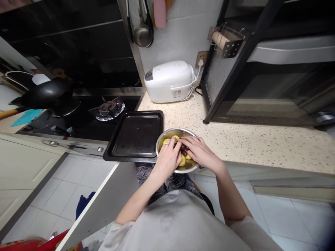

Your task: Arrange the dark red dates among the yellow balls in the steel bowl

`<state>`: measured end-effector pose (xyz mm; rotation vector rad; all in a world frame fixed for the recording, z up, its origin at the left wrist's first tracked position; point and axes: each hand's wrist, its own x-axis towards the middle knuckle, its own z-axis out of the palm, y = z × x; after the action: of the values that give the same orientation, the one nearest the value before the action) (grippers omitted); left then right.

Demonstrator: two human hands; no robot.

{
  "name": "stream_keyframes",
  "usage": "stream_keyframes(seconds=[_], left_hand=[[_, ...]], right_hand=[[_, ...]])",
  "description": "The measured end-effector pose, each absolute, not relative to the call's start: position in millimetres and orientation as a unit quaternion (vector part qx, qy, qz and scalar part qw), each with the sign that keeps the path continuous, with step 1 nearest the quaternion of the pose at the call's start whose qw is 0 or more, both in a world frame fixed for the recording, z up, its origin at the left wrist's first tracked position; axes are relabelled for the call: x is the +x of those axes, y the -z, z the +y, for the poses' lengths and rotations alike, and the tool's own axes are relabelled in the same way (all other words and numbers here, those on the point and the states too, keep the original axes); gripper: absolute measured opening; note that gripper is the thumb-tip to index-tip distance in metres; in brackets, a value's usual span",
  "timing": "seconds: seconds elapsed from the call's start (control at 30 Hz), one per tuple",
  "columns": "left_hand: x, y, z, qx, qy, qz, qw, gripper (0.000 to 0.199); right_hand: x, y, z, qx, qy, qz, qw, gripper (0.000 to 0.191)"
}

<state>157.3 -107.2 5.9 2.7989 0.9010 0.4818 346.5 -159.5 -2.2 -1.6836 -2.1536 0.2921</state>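
Hands are busy in a steel bowl (193,163) at the near edge of the desk (248,143), just to the right of a black baking tray (136,136). I can see yellow pieces (182,160) and a few dark red, round fruits (184,153) in the bowl, so both kinds are already in there together. The left hand (169,153) reaches in from the left, its fingers curled down over the yellow pieces. The right hand (197,150) reaches in from the right, with its fingers bent and close to the dark fruits. The two hands are very near each other, and they hide much of the food. I can't see if either hand is gripping a piece.

My guess is that the job in the bowl is partway along and not yet done, since both hands are in it. How much is left, I can't say.

Far behind the bowl sits a white kitchen machine (170,83). An oven (261,90) stands to the right, and a black wok (47,94) is on the stove (81,125) at the left.
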Motion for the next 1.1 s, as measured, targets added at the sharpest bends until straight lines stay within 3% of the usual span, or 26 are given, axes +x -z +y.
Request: stream_keyframes(seconds=[0.13,0.53,1.1], left_hand=[[154.7,-3.2,-104.4,0.940,-0.160,0.291,0.080,0.031],[154.0,-3.0,-99.4,0.934,-0.183,0.293,0.092,0.017],[154.7,1.0,-85.0,0.909,-0.214,0.321,0.159,0.022]], right_hand=[[347.3,1.8,-156.7,-0.606,-0.109,-0.761,0.206,0.043],[351.1,3.5,-151.3,-0.541,-0.135,-0.795,0.240,0.049],[342.2,-3.9,-155.9,-0.553,-0.128,-0.788,0.239,0.044]])
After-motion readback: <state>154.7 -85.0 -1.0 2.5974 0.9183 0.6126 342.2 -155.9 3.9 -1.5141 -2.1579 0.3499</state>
